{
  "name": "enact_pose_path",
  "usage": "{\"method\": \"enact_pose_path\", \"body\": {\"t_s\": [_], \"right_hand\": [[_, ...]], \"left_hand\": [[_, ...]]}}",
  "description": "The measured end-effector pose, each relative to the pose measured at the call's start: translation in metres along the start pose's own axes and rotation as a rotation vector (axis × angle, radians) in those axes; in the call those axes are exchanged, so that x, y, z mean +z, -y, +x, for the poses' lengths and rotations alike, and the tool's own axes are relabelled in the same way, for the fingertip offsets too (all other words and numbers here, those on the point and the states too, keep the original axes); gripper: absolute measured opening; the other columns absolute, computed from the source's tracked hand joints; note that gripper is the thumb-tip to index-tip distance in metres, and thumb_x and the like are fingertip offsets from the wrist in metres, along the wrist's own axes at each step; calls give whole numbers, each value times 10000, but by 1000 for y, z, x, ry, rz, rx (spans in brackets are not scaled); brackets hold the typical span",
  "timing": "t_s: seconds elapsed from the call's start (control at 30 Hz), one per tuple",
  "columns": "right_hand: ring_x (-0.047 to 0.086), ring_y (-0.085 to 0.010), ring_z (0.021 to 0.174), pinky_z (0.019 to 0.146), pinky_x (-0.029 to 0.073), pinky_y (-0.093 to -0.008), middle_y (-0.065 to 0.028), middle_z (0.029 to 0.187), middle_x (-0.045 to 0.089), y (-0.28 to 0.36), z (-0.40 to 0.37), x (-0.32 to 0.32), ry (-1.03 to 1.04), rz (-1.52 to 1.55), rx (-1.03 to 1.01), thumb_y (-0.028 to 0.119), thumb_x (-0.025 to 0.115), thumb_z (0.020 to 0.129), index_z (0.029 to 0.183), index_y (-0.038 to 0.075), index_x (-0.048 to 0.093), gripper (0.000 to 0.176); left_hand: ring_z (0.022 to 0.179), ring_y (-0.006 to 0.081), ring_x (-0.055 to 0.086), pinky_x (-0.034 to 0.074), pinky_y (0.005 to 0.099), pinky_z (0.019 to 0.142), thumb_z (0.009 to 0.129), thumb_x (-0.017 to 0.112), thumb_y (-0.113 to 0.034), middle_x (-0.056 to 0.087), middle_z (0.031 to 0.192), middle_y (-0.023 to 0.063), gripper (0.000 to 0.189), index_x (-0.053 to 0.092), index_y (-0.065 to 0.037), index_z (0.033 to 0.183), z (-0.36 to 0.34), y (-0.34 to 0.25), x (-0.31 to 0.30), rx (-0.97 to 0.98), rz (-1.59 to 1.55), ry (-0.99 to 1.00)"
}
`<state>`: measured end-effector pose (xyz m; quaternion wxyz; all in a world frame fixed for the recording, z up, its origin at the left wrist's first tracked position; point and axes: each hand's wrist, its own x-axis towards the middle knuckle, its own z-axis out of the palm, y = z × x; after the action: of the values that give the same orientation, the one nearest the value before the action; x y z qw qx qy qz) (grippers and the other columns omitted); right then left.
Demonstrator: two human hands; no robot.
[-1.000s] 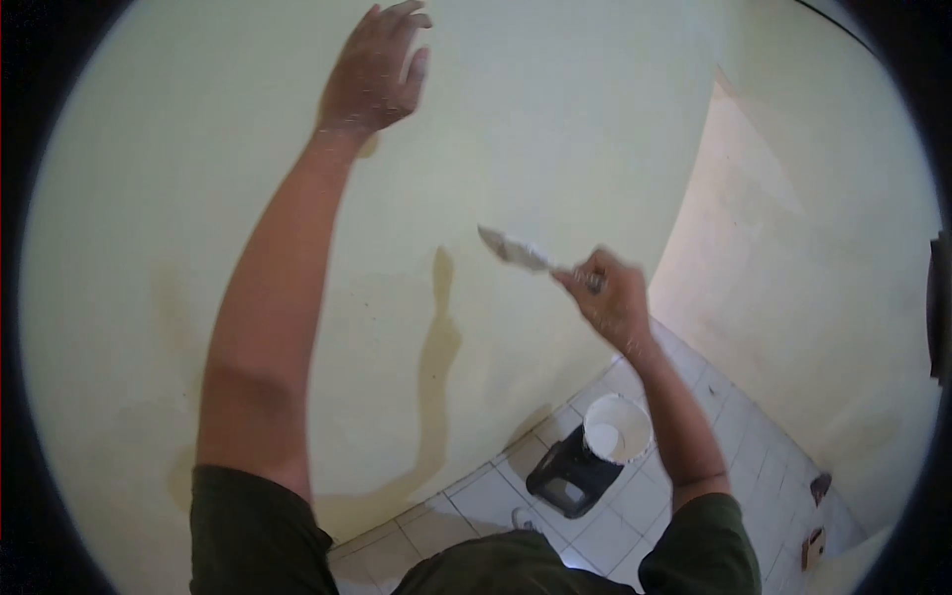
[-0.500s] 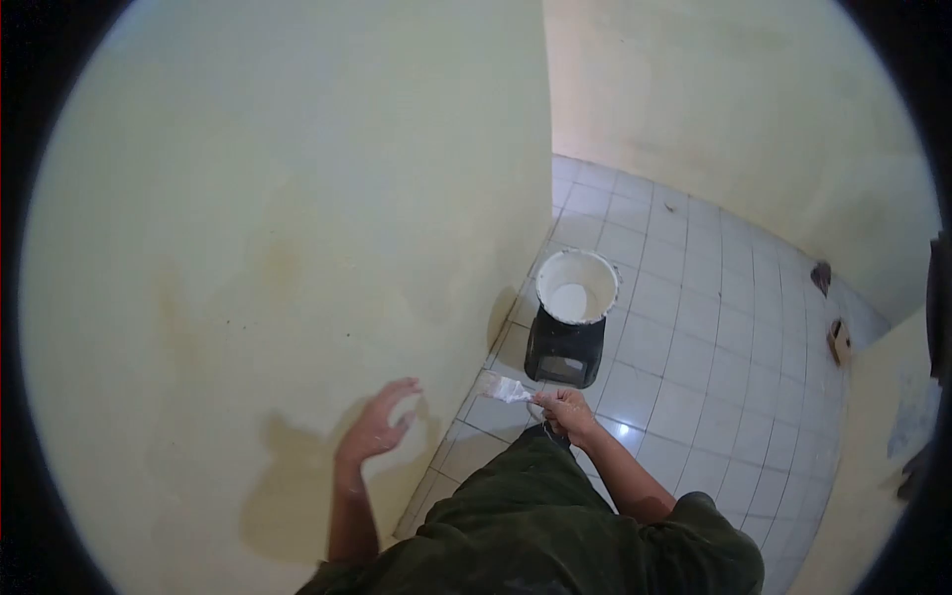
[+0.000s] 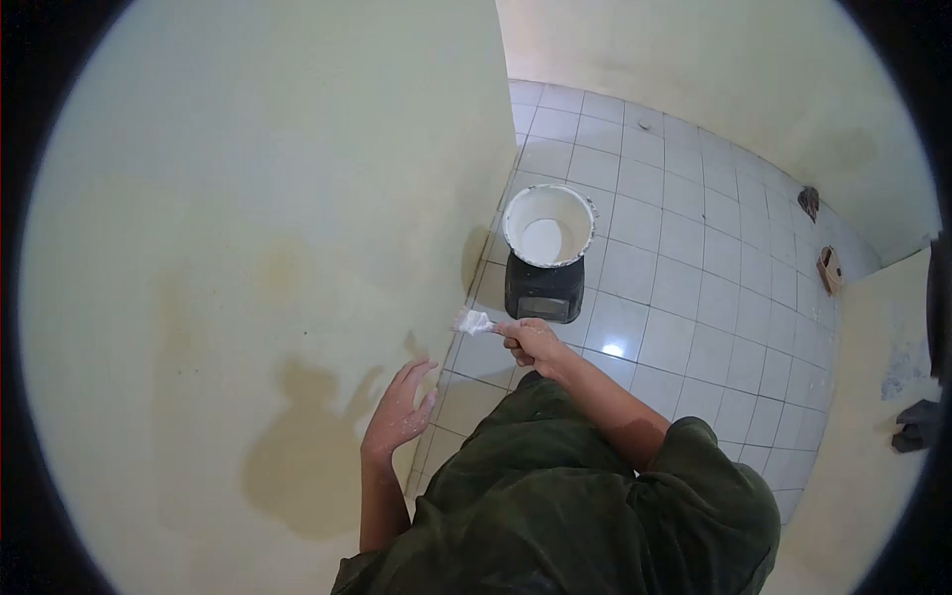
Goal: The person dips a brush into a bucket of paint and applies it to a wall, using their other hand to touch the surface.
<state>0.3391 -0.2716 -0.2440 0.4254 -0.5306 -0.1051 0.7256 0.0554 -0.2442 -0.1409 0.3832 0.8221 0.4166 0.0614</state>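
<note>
My right hand (image 3: 535,343) is closed around the handle of a paintbrush (image 3: 476,322), its bristles loaded with white paint and pointing left toward the wall. Beyond the brush, a white bucket (image 3: 548,227) with paint-smeared rim and white paint at its bottom rests on a black stool-like stand (image 3: 543,289). My left hand (image 3: 399,409) holds nothing; its thumb and fingers are apart, flecked with white, close beside the pale yellow-green wall (image 3: 248,218).
White tiles cover the floor (image 3: 674,278). Along the far right wall lie a dark crumpled item (image 3: 808,203) and a tan object (image 3: 829,270). A dark thing (image 3: 916,426) hangs at the right wall. The left wall's end edge stands just left of the bucket.
The view has shifted, so the bucket sits higher and further left. My right hand has raised the brush forward, nearer the stand. My left hand stays open near the wall.
</note>
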Motion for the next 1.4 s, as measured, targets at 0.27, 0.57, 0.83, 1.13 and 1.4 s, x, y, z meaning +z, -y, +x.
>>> {"method": "enact_pose_path", "body": {"t_s": [0.27,0.57,0.83,1.13,1.4], "right_hand": [[324,-54,490,434,254,-265,50,675,478,53,38,-47,-19,-56,-1,262,678,992,843,99,621,227],[371,-71,494,430,270,-279,12,695,518,90,96,-133,-158,18,6,236,663,980,849,66,646,216],[493,-106,519,424,362,-288,-30,712,583,106,192,-194,-491,-234,-124,250,693,941,946,4,627,255],[690,-448,1002,921,537,-499,-288,1032,710,67,329,-262,-729,-895,-375,291,659,888,1019,-17,719,340],[693,-445,999,900,543,-514,-271,1047,716,44,385,-287,-704,-960,-321,272,655,910,1020,-2,727,304]], "left_hand": [[1370,424,465,372,453,1168,938,618,-125,510,1432,237,467,529,-14,1382,77,11,9,32,-17,41],[1385,415,456,369,446,1172,949,610,-118,474,1481,232,466,519,-11,1393,204,-31,15,85,-52,139],[1409,402,437,355,456,1186,970,602,-137,435,1537,204,478,505,-43,1428,283,-41,21,-4,-68,229],[1433,399,422,348,471,1194,978,591,-149,409,1576,205,499,485,-54,1456,313,-43,28,-63,51,334],[1429,407,428,355,479,1186,980,593,-143,417,1571,212,497,484,-72,1459,327,-27,48,-116,-72,322]]}}
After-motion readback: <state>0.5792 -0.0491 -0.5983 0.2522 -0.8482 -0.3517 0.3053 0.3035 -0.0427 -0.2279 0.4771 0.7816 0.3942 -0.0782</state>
